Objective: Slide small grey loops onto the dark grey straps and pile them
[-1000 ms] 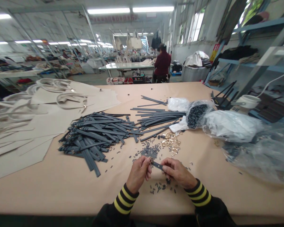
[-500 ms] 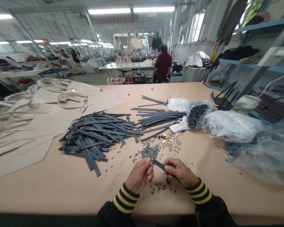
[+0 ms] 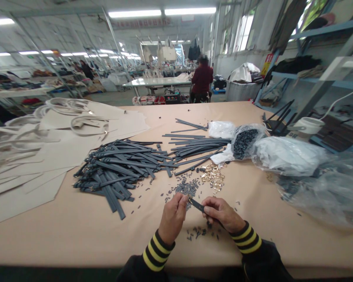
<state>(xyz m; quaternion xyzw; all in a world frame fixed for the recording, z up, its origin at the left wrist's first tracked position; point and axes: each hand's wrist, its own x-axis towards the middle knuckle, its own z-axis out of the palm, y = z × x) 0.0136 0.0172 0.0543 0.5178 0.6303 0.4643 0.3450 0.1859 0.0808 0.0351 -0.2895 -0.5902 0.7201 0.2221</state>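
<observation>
Two hands (image 3: 173,219) (image 3: 223,215) hold a strap (image 3: 198,205); banner lettering (image 3: 142,23) illegible.

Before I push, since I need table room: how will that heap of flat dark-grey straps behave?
The heap of flat dark-grey straps would probably shift piecemeal, being crisscrossed rather than stacked neatly. Individually they look fairly stiff, most lying nearly straight.

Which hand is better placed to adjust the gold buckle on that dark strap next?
Probably the left hand: it grips at the gold buckle, while the right hand holds the dark strap farther along.
</observation>
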